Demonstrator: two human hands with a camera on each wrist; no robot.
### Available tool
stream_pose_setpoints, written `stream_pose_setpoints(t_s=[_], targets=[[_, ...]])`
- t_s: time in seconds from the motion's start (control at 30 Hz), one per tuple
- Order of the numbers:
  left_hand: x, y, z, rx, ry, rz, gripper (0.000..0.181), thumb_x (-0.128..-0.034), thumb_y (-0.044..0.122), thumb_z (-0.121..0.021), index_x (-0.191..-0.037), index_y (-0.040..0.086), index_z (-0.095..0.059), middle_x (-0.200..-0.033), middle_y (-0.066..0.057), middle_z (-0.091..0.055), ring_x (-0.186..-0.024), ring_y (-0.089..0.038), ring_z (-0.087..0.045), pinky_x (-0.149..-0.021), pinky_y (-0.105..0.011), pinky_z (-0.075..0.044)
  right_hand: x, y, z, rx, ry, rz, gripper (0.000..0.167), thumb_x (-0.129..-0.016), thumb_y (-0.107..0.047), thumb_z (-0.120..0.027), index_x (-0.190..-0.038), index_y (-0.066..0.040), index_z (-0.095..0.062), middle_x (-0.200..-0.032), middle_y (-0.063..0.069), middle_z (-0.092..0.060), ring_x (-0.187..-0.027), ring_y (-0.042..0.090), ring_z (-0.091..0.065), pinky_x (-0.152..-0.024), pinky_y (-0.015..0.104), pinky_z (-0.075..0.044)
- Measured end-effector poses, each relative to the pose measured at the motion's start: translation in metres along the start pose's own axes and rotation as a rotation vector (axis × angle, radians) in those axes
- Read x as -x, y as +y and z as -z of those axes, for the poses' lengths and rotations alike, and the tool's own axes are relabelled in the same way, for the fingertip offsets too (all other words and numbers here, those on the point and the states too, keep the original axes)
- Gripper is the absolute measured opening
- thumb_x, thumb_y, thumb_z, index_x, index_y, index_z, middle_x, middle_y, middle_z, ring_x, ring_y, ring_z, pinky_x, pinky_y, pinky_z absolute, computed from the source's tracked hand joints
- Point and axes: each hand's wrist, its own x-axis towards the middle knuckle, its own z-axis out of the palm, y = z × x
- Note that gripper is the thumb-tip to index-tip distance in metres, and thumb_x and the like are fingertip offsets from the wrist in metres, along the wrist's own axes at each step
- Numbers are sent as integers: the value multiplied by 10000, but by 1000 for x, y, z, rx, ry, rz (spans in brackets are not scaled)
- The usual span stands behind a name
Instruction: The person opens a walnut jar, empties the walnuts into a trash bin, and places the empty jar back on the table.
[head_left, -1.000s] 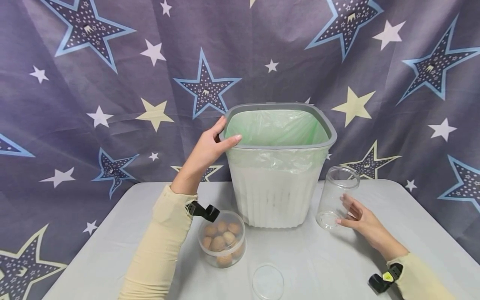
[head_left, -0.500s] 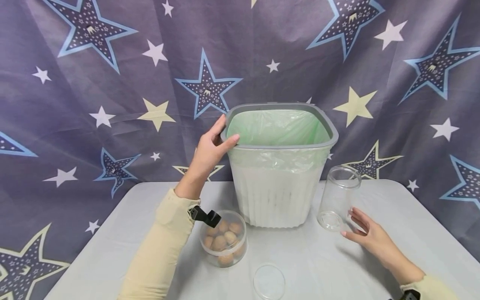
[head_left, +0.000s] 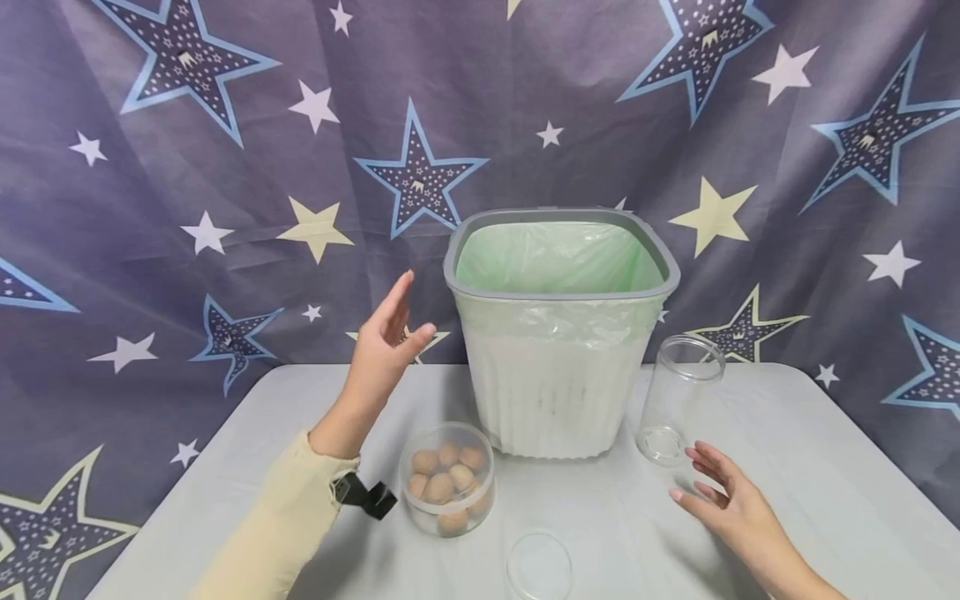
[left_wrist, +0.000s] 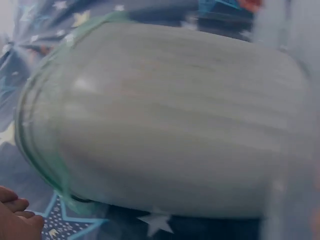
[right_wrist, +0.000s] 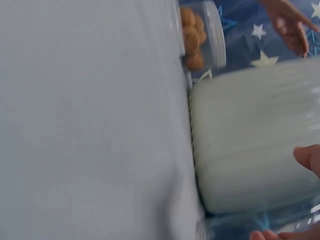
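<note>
Backdrop: a dusky purple cloth [head_left: 465,50] is hanging in soft folds, showing blue-edged stars [head_left: 420,175], pale yellow stars [head_left: 315,231] and white stars [head_left: 206,233] | Surface: a pale grey desk [head_left: 600,525] is reaching toward it | Left of centre: a clear round tub [head_left: 423,518] is holding brown walnuts [head_left: 441,487] | Nearest edge: a thin transparent disc [head_left: 540,567] is lying flat

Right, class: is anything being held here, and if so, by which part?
Nothing is held: the left hand is open, apart from the white bin, and the right hand is open near the clear jar.
</note>
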Motion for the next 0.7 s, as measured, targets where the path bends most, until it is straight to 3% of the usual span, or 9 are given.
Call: stream_pose_setpoints(t_s=[0.2,0.47,0.6,0.7], targets=[[29,-22,8,-73,-50,47,752,-833,60,-668,-1476,52,-279,-1542,-61,-255,-1422,-183,-194,-1125,-231,-200,3,-18,-17,-77,-55,100,628,-800,-3,-703,-1335,107,-392,-1181,-309,-480,-1097,-153,-430,-875,42,-387],[65,-44,22,-58,-188,49,758,-829,-14,-645,-1468,-24,-238,-1507,-199,-276,-1382,-322,-247,-1090,-218,-270,2,-31,-45,-233,-212,197,611,-797,50,-683,-1330,128,-395,-1284,-162,-511,-1182,-88,-444,-935,74,-366],[81,-51,29,-58,-241,65,749,-842,20,-645,-1462,-46,-229,-1494,-234,-278,-1359,-393,-246,-1062,-164,-287,0,-37,-56,-265,-277,221,615,-798,47,-679,-1333,135,-387,-1348,103,-504,-1198,-62,-445,-957,95,-362],[91,-59,30,-36,-283,148,752,-858,49,-640,-1459,-68,-204,-1497,-245,-256,-1361,-405,-221,-1025,-120,-296,-3,-42,-61,-277,-332,194,627,-811,2,-685,-1341,132,-377,-1348,294,-442,-1200,-45,-449,-970,116,-367]])
